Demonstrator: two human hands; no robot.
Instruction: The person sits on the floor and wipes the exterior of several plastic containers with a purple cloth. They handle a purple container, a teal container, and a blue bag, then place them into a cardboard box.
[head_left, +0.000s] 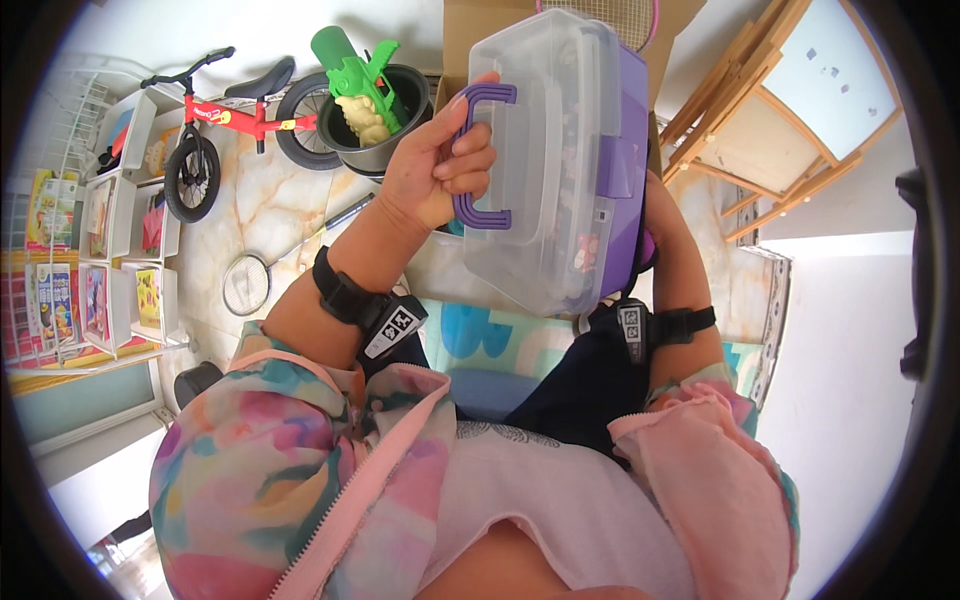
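Note:
A plastic storage box (517, 165) with a clear lid and a purple base (626, 225) is raised in front of me, tipped on its side. My left hand (461, 154) has its fingers wrapped around the purple carry handle (484, 219). A purple latch (616, 166) lies against the lid's rim, and small coloured items show dimly through the clear plastic. On the far side, by the base, is my right hand (657, 206); its fingers are hidden, so its grip is unclear. Something black and purple (646, 251) shows beside it.
Behind the storage box stands a cardboard box (480, 34) with a pink-framed racket (622, 15). A red balance bike (240, 120), a dark pot (360, 154) holding a green toy (367, 82), and a badminton racket (247, 283) are to the left. A wooden easel (757, 135) leans right.

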